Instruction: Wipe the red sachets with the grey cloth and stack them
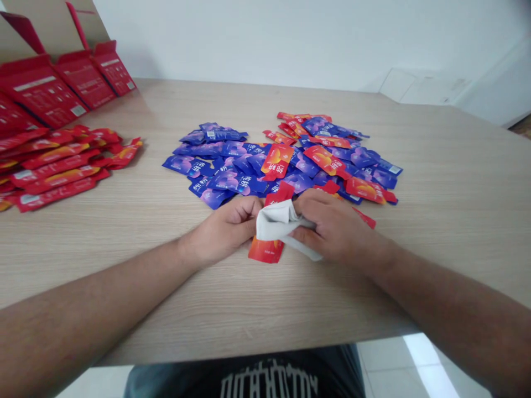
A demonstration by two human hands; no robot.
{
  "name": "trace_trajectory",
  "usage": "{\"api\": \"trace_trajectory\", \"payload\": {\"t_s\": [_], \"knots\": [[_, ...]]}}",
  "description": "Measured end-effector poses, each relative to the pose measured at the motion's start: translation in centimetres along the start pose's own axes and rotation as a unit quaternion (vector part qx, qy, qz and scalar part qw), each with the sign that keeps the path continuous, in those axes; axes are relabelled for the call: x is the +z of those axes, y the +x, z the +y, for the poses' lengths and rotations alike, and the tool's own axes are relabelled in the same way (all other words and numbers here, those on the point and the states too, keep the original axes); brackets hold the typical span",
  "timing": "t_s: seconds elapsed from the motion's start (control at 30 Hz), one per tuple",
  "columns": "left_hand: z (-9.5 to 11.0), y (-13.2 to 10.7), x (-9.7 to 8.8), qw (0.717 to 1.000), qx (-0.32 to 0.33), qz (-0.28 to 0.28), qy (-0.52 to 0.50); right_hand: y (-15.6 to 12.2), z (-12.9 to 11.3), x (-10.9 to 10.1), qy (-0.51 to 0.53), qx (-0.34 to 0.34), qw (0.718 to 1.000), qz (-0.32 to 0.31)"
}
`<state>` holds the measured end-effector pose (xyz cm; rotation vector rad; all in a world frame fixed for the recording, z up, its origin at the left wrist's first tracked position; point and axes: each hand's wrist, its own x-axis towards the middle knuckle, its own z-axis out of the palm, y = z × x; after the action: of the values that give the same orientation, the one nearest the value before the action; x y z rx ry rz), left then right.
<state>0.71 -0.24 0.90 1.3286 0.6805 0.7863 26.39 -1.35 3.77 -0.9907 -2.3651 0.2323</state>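
At lower centre of the frame: both hands met over a crumpled white cloth (277, 221) on a light wood-grain table (290, 309).

Left hand: the left hand (224, 229) came in from the lower left, its knuckles up, and held the cloth's left side.

Right hand: the right hand (334, 229) came in from the lower right and lay over the cloth's right side.

Fingers: the left fingers (249, 209) were curled together on the cloth, and the right fingers (309, 204) were bent and clamped on it.

Under the cloth: a red sachet (266, 250) lay partly covered, its lower end showing below the hands. Red foil also showed just above the cloth, but whether it was the same sachet could not be told.

Centre of the frame: blue sachets (224, 171) and red sachets (323, 160) lay in a loose, overlapping pile just beyond the hands, with printed characters on them.

Left edge of the frame: more red sachets (53, 171) lay heaped on the table, well apart from the pile.

Upper left of the frame: open red cartons (45, 91) stood in a row beyond that heap.

Bottom of the frame: a dark printed shirt (265, 381) showed below the table's near edge.
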Motion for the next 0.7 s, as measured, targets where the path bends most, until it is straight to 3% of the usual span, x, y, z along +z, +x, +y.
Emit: {"api": "trace_trajectory", "payload": {"t_s": [0.17, 0.3, 0.43, 0.5, 0.63, 0.7], "knots": [[0.7, -0.1, -0.1, 0.998, 0.021, -0.033, 0.05, 0.4, 0.7, -0.4, -0.032, 0.068, 0.994, 0.083], [0.9, -0.2, -0.1, 0.993, 0.02, -0.051, 0.101, 0.7, 1.1, -0.8, -0.023, 0.042, 0.997, 0.059], [0.2, 0.0, -0.1, 0.997, 0.025, -0.018, 0.068, 0.5, 0.8, -0.3, -0.024, 0.083, 0.993, 0.075], [0.0, 0.1, 0.0, 0.999, 0.021, 0.007, 0.043, 0.2, 0.1, 0.2, -0.014, 0.074, 0.996, 0.049], [0.2, 0.1, 0.2, 0.998, 0.004, 0.065, -0.019, -0.5, -2.0, 1.2, 0.024, -0.014, 0.996, -0.089], [0.4, 0.0, 0.2, 0.996, -0.012, 0.076, -0.037, -0.6, -2.3, 1.3, 0.035, -0.042, 0.991, -0.118]]}}
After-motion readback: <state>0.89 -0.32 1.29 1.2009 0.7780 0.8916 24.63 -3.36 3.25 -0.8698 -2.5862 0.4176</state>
